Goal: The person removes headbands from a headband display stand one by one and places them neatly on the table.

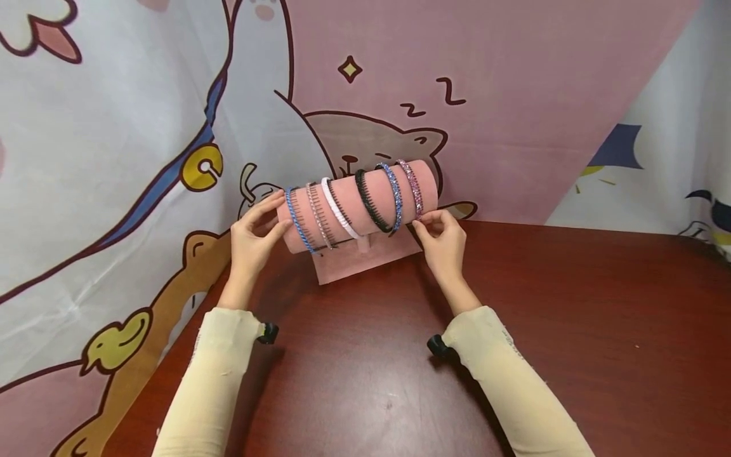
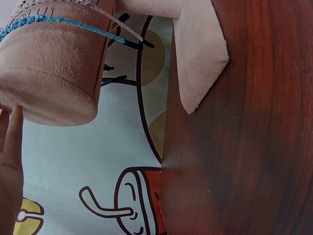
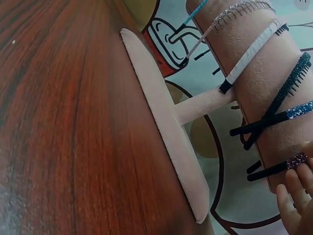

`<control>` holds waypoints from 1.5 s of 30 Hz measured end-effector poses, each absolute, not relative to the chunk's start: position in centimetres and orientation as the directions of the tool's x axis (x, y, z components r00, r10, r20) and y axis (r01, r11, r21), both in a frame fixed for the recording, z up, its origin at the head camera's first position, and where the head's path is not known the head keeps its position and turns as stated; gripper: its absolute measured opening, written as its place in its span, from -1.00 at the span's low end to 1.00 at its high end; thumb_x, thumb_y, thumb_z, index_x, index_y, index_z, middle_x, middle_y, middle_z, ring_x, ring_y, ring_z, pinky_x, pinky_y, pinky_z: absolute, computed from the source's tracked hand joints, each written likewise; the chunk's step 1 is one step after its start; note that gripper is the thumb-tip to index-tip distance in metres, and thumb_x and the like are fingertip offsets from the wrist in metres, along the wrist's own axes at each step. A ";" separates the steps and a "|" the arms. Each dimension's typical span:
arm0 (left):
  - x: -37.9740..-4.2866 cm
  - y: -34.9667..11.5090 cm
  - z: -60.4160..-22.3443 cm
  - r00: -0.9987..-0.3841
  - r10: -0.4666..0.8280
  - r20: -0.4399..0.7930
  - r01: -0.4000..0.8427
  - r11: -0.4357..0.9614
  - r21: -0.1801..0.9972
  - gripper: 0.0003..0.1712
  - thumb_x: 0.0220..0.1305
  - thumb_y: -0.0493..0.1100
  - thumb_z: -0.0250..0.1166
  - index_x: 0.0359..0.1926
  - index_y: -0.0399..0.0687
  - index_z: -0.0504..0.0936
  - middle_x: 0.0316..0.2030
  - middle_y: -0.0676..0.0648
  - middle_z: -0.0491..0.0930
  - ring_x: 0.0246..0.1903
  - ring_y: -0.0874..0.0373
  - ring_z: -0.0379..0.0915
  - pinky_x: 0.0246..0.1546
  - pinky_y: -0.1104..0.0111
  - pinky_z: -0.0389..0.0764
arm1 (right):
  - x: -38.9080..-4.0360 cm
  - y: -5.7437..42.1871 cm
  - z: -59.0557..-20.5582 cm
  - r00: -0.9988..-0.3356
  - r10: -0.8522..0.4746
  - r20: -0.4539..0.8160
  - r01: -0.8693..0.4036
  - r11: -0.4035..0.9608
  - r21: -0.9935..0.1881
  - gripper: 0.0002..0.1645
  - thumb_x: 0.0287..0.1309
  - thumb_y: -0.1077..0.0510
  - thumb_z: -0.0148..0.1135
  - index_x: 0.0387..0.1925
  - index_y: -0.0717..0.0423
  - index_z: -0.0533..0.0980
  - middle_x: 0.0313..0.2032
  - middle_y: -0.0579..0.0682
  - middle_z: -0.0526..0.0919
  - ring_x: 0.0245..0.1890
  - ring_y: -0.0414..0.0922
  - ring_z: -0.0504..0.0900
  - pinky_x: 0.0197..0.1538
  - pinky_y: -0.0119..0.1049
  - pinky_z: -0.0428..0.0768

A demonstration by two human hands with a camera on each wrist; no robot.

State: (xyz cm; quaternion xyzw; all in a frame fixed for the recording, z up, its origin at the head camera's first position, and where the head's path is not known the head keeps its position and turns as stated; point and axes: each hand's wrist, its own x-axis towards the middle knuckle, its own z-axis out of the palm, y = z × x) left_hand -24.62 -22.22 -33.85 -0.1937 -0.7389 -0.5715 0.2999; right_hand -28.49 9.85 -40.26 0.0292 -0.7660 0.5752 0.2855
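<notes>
Head: left grip, partly spread, holds the left end of the pink headband stand; right grip pinches the glittery pink headband. Left wrist: fingertips touch the stand's end. Right wrist: fingers meet the headband.

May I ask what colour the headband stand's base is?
The base is pink, best seen in the head view.

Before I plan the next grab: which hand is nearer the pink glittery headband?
Right. The right hand is at the pink glittery headband, low down; the left hand is at the pink roll's opposite end.
</notes>
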 end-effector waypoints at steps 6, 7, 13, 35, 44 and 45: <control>-24.6 -22.3 -33.7 -0.749 -0.056 0.660 0.627 0.264 0.733 -0.58 0.15 -0.47 0.38 0.07 -0.48 0.61 0.19 -0.30 0.59 0.17 0.29 0.56 0.08 0.51 0.64 | -28.3 10.2 -40.2 -0.821 0.298 0.486 -0.388 0.335 -0.859 -0.76 0.16 0.16 0.42 -0.27 0.28 0.61 -0.27 0.17 0.73 -0.34 -0.26 0.66 -0.27 -0.73 0.56; -24.5 -22.4 -33.7 -0.750 -0.056 0.659 0.625 0.266 0.734 -0.58 0.15 -0.47 0.38 0.07 -0.47 0.62 0.19 -0.31 0.59 0.16 0.29 0.56 0.08 0.52 0.64 | -28.3 10.3 -40.2 -0.820 0.300 0.488 -0.390 0.333 -0.859 -0.77 0.17 0.16 0.42 -0.27 0.28 0.61 -0.27 0.17 0.73 -0.35 -0.33 0.64 -0.27 -0.74 0.55; -24.1 -22.5 -33.7 -0.758 -0.058 0.650 0.612 0.281 0.739 -0.58 0.14 -0.47 0.39 0.07 -0.43 0.64 0.19 -0.35 0.57 0.16 0.29 0.57 0.06 0.53 0.64 | -28.4 10.9 -40.1 -0.818 0.301 0.491 -0.404 0.307 -0.862 -0.77 0.16 0.19 0.41 -0.26 0.30 0.62 -0.28 0.19 0.75 -0.41 -0.55 0.58 -0.30 -0.75 0.58; -24.5 -22.5 -33.6 -0.743 -0.044 0.667 0.630 0.290 0.721 -0.58 0.13 -0.46 0.41 0.06 -0.40 0.65 0.16 -0.36 0.59 0.17 0.24 0.58 0.05 0.51 0.65 | -28.9 13.5 -39.2 -0.789 0.312 0.530 -0.406 0.383 -0.830 -0.81 0.13 0.23 0.42 -0.28 0.30 0.65 -0.31 0.21 0.77 -0.50 -0.66 0.53 -0.38 -0.77 0.48; -24.5 -22.4 -33.5 -0.739 -0.040 0.672 0.636 0.285 0.717 -0.58 0.13 -0.47 0.40 0.06 -0.44 0.64 0.17 -0.36 0.59 0.16 0.27 0.57 0.06 0.52 0.65 | -29.5 13.9 -39.1 -0.813 0.332 0.478 -0.363 0.353 -0.862 -0.80 0.16 0.23 0.40 -0.25 0.31 0.65 -0.34 0.27 0.76 -0.54 -0.50 0.59 -0.42 -0.73 0.54; -24.5 -22.4 -33.5 -0.739 -0.041 0.673 0.636 0.286 0.716 -0.58 0.13 -0.47 0.40 0.06 -0.44 0.64 0.16 -0.36 0.59 0.16 0.28 0.57 0.06 0.51 0.65 | -29.6 13.9 -39.1 -0.816 0.333 0.472 -0.359 0.348 -0.866 -0.80 0.16 0.22 0.40 -0.25 0.31 0.65 -0.34 0.29 0.76 -0.54 -0.51 0.59 -0.42 -0.73 0.55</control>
